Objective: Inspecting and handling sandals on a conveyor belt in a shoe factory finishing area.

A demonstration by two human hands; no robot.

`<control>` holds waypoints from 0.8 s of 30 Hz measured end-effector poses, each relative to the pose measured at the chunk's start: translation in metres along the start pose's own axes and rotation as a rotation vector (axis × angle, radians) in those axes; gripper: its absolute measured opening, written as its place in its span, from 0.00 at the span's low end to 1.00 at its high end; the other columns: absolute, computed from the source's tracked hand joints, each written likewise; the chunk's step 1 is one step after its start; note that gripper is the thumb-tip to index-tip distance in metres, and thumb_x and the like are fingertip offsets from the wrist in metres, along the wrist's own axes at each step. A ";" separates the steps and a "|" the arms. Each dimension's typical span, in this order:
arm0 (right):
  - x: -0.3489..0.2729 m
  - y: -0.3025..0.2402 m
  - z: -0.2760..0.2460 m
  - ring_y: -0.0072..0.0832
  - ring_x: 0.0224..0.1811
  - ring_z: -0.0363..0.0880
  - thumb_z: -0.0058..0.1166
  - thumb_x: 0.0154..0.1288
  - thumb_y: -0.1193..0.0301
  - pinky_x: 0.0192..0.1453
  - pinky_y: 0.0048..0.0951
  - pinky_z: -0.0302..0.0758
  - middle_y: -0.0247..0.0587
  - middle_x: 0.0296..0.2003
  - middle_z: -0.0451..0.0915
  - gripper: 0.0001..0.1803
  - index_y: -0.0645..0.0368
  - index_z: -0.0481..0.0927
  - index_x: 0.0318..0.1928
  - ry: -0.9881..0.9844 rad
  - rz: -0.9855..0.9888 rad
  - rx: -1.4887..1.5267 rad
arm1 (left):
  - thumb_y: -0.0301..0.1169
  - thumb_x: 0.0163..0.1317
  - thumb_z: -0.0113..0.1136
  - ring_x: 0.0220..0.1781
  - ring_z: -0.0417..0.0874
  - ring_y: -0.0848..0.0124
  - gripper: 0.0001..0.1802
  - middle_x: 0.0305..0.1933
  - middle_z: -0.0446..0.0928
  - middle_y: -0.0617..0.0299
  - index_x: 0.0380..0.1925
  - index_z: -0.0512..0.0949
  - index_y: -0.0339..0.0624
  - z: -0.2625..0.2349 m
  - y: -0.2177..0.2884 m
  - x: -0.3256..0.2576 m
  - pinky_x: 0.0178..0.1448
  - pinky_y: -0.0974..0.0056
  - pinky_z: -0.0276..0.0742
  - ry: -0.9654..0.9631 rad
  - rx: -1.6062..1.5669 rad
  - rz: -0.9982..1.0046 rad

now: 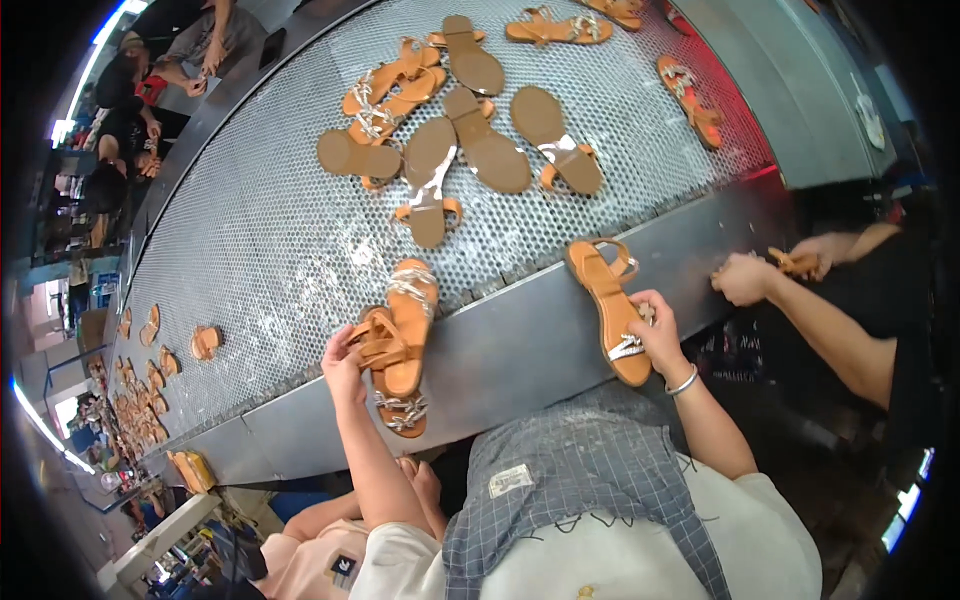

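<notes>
At the perforated conveyor's steel rim [520,340], left hand [343,362] grasps two stacked tan sandals [398,340]; right hand [660,335] clasps a third sandal [610,305], steadied flat.

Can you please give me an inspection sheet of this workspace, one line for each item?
Surface: perforated metal conveyor belt with a plain grey metal edge.
Job's things: tan sandal pair under the left hand; single tan sandal under the right hand.
Clutter: loose tan sandals further up the belt, some sole-up.
Grippers: left hand grips the pair; right hand, with a bracelet, grips the single sandal.
Cables: nothing seen.
Surroundings: a co-worker's hands at right; more people along the belt at far left.
</notes>
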State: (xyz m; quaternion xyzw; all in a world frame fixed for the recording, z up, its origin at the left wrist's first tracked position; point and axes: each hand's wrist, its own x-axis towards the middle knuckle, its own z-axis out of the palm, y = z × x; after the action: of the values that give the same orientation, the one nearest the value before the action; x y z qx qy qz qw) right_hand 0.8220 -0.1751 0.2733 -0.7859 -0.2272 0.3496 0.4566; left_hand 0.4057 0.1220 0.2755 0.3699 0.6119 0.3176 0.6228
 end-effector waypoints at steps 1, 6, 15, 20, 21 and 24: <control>-0.005 -0.004 -0.008 0.23 0.38 0.74 0.52 0.46 0.82 0.43 0.24 0.73 0.35 0.35 0.75 0.19 0.62 0.72 0.42 -0.071 0.075 0.162 | 0.08 0.47 0.42 0.48 0.80 0.65 0.28 0.48 0.78 0.52 0.52 0.72 0.30 0.013 -0.007 -0.016 0.51 0.65 0.78 -0.024 0.012 -0.035; -0.046 -0.034 -0.050 0.19 0.37 0.73 0.47 0.47 0.84 0.41 0.20 0.73 0.34 0.36 0.74 0.21 0.63 0.72 0.45 -0.307 0.337 0.633 | 0.11 0.50 0.43 0.37 0.79 0.71 0.26 0.42 0.78 0.56 0.51 0.73 0.34 0.041 -0.086 -0.037 0.38 0.71 0.74 -0.092 0.203 -0.002; -0.121 -0.024 -0.111 0.22 0.48 0.71 0.49 0.46 0.85 0.56 0.24 0.68 0.36 0.41 0.73 0.19 0.64 0.72 0.43 -0.262 -0.173 0.223 | 0.28 0.60 0.56 0.58 0.74 0.62 0.22 0.57 0.72 0.49 0.56 0.72 0.39 0.141 -0.037 -0.151 0.55 0.62 0.73 -0.103 0.753 0.604; -0.151 -0.020 -0.134 0.26 0.49 0.72 0.50 0.44 0.85 0.59 0.26 0.67 0.41 0.42 0.73 0.20 0.64 0.71 0.42 -0.343 -0.287 0.152 | 0.43 0.68 0.50 0.51 0.78 0.69 0.26 0.54 0.74 0.55 0.60 0.67 0.39 0.240 -0.049 -0.284 0.48 0.64 0.77 -0.644 -0.122 -0.163; -0.156 -0.017 -0.139 0.27 0.50 0.73 0.50 0.45 0.85 0.60 0.26 0.67 0.42 0.43 0.73 0.20 0.63 0.72 0.43 -0.370 -0.303 0.077 | 0.38 0.66 0.53 0.50 0.78 0.71 0.24 0.52 0.75 0.56 0.59 0.67 0.38 0.247 -0.049 -0.295 0.48 0.65 0.77 -0.675 -0.077 -0.132; -0.164 -0.018 -0.149 0.30 0.52 0.74 0.52 0.47 0.83 0.60 0.27 0.68 0.46 0.47 0.74 0.24 0.63 0.71 0.49 -0.425 -0.322 0.012 | 0.31 0.64 0.56 0.48 0.78 0.74 0.22 0.49 0.76 0.58 0.57 0.68 0.35 0.250 -0.074 -0.305 0.48 0.68 0.76 -0.638 -0.093 -0.100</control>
State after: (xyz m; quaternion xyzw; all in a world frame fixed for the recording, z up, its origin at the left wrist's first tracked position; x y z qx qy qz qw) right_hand 0.8272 -0.3614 0.3956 -0.6458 -0.4380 0.4311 0.4531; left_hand 0.6353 -0.1935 0.3681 0.3914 0.3881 0.1821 0.8143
